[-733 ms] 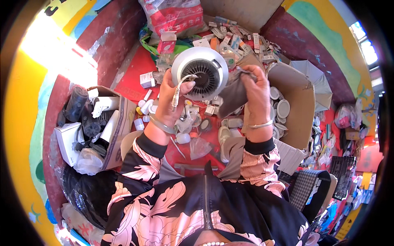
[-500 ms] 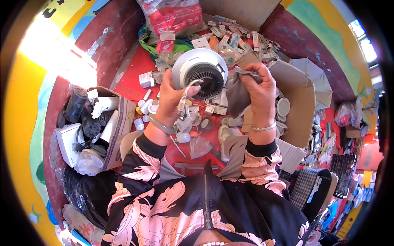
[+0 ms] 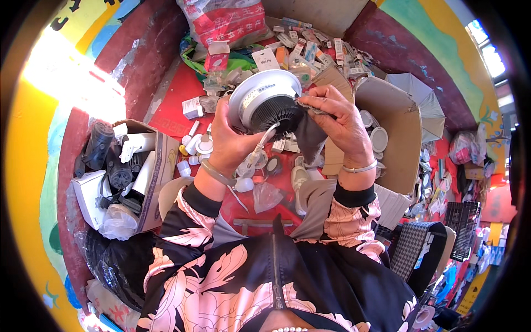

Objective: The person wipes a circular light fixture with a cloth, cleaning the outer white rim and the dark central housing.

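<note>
A round white recessed downlight [image 3: 257,91] with a black finned heat sink [image 3: 275,115] is held up in front of me. My left hand [image 3: 229,133] grips its rim from the left, the thumb near the heat sink. From the lamp a white cable [image 3: 258,150] hangs down past my left wrist. My right hand [image 3: 338,119] pinches a grey cloth [image 3: 311,133] and presses it against the right side of the lamp, where rim and fins meet. The cloth's lower part dangles beside the fins.
At left stands a carton [image 3: 160,177] of black and white lamp fittings. An open cardboard box [image 3: 401,133] with white round lamps is at right. Small boxes [image 3: 310,52] pile up at the back, near a red-and-white sack [image 3: 227,22]. White bulbs [image 3: 184,168] lie on the red floor covering [image 3: 221,207].
My right hand has moved left, bringing the cloth from beside the lamp onto it. The lamp has tilted, so its white side shows more and the fins face further right.
</note>
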The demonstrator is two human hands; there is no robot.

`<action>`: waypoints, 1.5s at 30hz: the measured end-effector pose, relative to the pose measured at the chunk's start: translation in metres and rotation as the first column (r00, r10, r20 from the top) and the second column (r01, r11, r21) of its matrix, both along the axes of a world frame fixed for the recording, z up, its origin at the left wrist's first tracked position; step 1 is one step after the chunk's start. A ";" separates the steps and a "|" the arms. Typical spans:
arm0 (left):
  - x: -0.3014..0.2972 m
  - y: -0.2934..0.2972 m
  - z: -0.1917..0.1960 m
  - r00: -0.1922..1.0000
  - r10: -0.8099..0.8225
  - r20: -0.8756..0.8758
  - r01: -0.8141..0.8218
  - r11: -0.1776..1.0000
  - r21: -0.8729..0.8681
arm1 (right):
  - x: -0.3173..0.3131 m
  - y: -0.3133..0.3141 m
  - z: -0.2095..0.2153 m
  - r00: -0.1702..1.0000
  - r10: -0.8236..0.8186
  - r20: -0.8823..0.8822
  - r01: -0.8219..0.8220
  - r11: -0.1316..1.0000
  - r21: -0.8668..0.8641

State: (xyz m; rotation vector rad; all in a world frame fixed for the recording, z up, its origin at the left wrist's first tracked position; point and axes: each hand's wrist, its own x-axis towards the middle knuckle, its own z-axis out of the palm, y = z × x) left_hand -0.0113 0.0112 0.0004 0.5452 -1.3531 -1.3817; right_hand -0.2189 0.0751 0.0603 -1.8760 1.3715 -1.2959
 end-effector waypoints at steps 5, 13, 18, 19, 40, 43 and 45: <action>0.004 0.000 0.006 0.998 -0.065 -0.022 0.065 0.998 0.014 | 0.016 -0.002 0.000 0.979 -0.155 0.129 0.156 0.988 0.001; 0.006 0.001 0.010 0.992 -0.080 -0.101 0.088 0.993 0.075 | 0.022 -0.004 0.007 0.962 -0.228 -0.152 0.181 0.945 -0.273; 0.004 0.002 0.003 0.998 0.032 0.057 -0.026 0.994 -0.103 | 0.021 -0.002 0.003 0.928 -0.261 -0.265 0.204 0.953 -0.226; 0.003 0.003 0.002 0.990 0.074 0.118 -0.056 0.987 -0.151 | 0.022 -0.001 0.003 0.921 -0.273 -0.277 0.222 0.954 -0.201; 0.021 -0.026 -0.010 0.715 0.040 -0.698 0.440 0.749 0.494 | -0.038 0.000 -0.009 0.761 -0.603 -0.239 0.594 0.796 -0.118; 0.019 -0.035 -0.015 0.728 0.074 -0.681 0.441 0.711 0.548 | -0.031 -0.009 -0.008 0.636 -0.638 -0.435 0.458 0.765 -0.452; 0.018 -0.041 -0.021 0.727 0.093 -0.680 0.453 0.679 0.578 | -0.034 -0.013 -0.018 0.662 -0.634 -0.399 0.458 0.764 -0.454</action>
